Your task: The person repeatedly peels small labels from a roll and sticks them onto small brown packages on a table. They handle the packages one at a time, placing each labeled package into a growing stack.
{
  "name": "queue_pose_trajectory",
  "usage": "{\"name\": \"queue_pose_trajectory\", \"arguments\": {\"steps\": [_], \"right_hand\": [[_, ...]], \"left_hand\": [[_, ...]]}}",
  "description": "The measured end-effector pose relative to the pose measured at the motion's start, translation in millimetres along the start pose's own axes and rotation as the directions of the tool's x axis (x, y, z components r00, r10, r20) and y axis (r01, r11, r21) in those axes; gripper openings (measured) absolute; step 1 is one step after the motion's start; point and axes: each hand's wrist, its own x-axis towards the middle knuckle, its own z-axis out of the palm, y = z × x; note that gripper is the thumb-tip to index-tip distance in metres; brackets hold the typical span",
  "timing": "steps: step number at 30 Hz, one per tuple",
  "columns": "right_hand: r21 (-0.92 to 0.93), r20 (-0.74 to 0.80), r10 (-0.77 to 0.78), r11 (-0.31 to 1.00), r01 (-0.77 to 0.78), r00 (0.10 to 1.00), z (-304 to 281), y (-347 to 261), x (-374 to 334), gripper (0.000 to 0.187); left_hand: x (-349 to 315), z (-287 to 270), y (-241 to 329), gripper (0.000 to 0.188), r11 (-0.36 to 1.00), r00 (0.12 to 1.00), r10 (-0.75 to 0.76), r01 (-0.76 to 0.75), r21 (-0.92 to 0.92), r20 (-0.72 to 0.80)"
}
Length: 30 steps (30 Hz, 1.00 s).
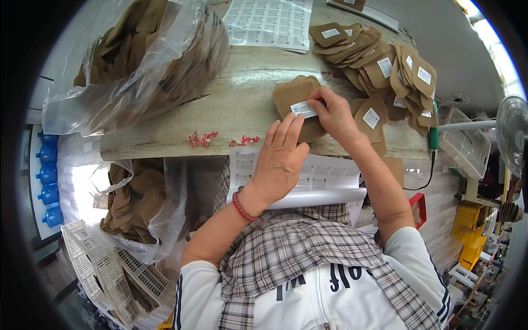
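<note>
A small stack of brown textured fabric pads [286, 91] lies near the table's front edge. Across the top pad is a white printed label [301, 109]. My right hand [336, 116] pinches the label's right end between thumb and forefinger. Flat and stretched out, the fingers of my left hand [281, 159] touch the label's lower left edge. A sheet of labels [319, 170] lies over my lap below the table edge. Whether the label lies fully flat on the pad is hidden by my fingers.
Labelled brown pads [379, 66] are heaped at the right of the table [231, 104]. A clear plastic bag [192, 60] of pads stands at the left. Another label sheet [269, 25] lies at the back. Below left are a second bag [170, 214] and white crates [99, 275]; a fan [510, 135] stands right.
</note>
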Motion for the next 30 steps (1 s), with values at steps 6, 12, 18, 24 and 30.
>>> {"name": "queue_pose_trajectory", "arguments": {"steps": [6, 12, 18, 24, 30], "right_hand": [[0.004, -0.031, -0.03, 1.0, 0.03, 0.999, 1.4, -0.2, -0.8, 0.011], [0.023, -0.044, -0.032, 0.999, 0.033, 0.999, 2.4, 2.7, 0.1, 0.011], [-0.012, -0.045, -0.042, 0.999, 0.041, 0.998, 1.0, -2.4, -0.6, 0.011], [-0.213, -0.077, -0.198, 0.961, 0.178, 0.977, 10.1, 6.4, -7.5, 0.014], [-0.269, -0.15, -0.184, 0.953, 0.139, 0.972, 17.5, -3.2, -14.4, 0.023]], "left_hand": [[2.4, 10.8, -5.5, 0.004, 0.999, 0.988, 0.026, -0.032, 0.037, 0.152], [6.0, 9.7, -2.9, 0.004, 0.999, 0.988, 0.02, -0.026, 0.036, 0.15], [7.6, 11.1, -2.5, 0.004, 0.998, 0.985, 0.022, -0.032, 0.052, 0.172], [11.3, 9.5, -3.4, 0.007, 0.998, 0.981, 0.046, -0.055, 0.043, 0.188], [10.5, 12.9, -5.9, 0.007, 0.997, 0.979, 0.043, -0.054, 0.054, 0.199]]}}
